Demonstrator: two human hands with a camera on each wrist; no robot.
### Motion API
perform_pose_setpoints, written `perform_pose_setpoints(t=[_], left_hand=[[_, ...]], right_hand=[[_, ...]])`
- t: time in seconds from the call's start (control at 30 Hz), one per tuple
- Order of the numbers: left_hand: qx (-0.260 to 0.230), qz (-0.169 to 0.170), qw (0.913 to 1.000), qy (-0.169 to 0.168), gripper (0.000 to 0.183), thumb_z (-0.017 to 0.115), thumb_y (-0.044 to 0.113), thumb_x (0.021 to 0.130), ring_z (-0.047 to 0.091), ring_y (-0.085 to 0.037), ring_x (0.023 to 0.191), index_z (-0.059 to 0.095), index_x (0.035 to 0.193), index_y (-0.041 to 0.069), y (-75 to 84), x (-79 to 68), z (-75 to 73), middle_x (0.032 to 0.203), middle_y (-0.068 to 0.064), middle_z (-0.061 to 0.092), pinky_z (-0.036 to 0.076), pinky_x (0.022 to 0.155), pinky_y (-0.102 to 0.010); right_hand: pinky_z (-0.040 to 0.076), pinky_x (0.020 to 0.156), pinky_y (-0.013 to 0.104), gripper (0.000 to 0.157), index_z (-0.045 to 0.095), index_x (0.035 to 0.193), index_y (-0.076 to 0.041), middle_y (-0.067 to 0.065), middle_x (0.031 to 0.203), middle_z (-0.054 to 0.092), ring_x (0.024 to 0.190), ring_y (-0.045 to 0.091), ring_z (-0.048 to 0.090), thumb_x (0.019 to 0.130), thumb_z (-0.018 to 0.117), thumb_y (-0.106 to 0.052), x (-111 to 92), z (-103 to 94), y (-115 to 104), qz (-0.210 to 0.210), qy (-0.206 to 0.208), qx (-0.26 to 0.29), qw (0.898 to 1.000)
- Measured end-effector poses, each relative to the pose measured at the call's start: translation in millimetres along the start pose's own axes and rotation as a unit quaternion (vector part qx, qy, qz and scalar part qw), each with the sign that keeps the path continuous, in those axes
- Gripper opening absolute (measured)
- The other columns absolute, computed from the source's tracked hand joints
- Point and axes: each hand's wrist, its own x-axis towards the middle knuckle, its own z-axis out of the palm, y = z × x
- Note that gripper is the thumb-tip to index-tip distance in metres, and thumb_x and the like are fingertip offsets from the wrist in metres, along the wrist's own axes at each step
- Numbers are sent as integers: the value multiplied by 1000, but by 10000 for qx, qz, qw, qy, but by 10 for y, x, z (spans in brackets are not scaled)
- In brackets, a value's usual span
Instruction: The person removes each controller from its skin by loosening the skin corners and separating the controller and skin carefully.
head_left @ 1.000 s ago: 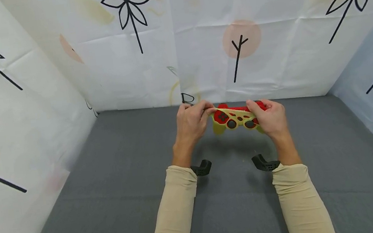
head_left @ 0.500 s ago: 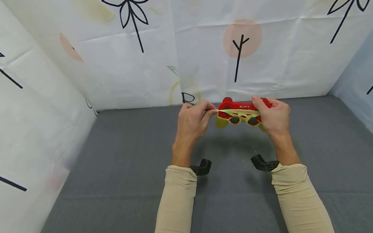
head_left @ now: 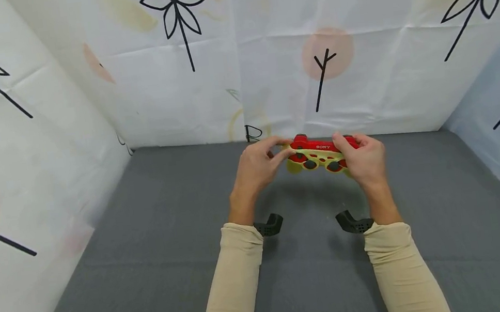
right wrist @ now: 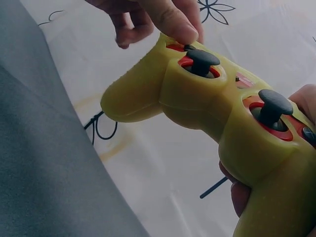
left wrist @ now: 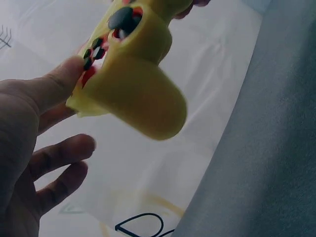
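Note:
A red Sony game controller (head_left: 322, 146) with black thumbsticks is held up above the table's far part. A yellow, soft-looking cover (right wrist: 192, 101) wraps its grips and much of its face, while the red top edge is bare in the head view. My left hand (head_left: 255, 168) pinches the cover at the controller's left end, thumb beside the direction buttons and a finger behind. In the left wrist view its other fingers (left wrist: 61, 153) stand away from the cover. My right hand (head_left: 367, 160) grips the right end, thumb on top; its fingers behind are mostly hidden.
A grey cloth-covered table (head_left: 164, 255) lies beneath. White printed fabric walls (head_left: 178, 107) rise at the back and both sides, the back one close behind the controller. Black wrist mounts (head_left: 270, 225) stick out from both wrists.
The cover's left edge was stretched out between my left fingertips; now it sits against the controller's end. The controller shifted right, then back left. My left thumb and finger are spread wider.

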Motion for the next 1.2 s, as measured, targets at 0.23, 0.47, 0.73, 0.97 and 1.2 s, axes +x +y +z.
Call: perform_pose_setpoints(t=[0.23,0.47,0.73,0.97,1.2], left_hand=[[-696,-1150,9901,-394,39,68,54,94,55,-15,81,55,105,19,91,-18,25,94,2,59,45,68,-30],[-1087,-1347,9765,-1288,42,51,59,101,53,-18,76,57,96,18,120,-23,79,87,1,59,43,65,-30],[-1282,-945,9798,-1207,35,37,43,111,54,-19,75,51,96,15,118,-13,127,86,-2,57,41,64,-28],[-1465,-913,9785,-1130,31,42,34,109,53,-18,69,55,89,15,104,5,115,81,-1,61,40,59,-26],[-1459,-967,9751,-1360,26,48,30,106,47,-18,60,56,84,17,49,0,79,75,-1,58,37,55,-26]], right_hand=[[49,50,16,33,70,82,-9,-24,58,61,51,-2,58,92,72,-41,-23,-41,-41,31,202,587,9981],[50,52,15,30,71,81,-15,-23,60,63,53,-1,60,91,72,-43,-41,-113,-109,194,275,597,9977],[52,53,17,30,71,84,-16,-21,62,64,57,2,62,91,72,-45,-18,-149,-95,378,86,612,9974],[52,52,17,30,69,75,-21,-20,60,65,55,2,62,91,72,-46,4,-139,-38,527,65,741,9958],[50,49,18,33,69,71,-20,-17,54,63,48,2,61,90,73,-46,-9,-47,-23,746,367,1044,9911]])
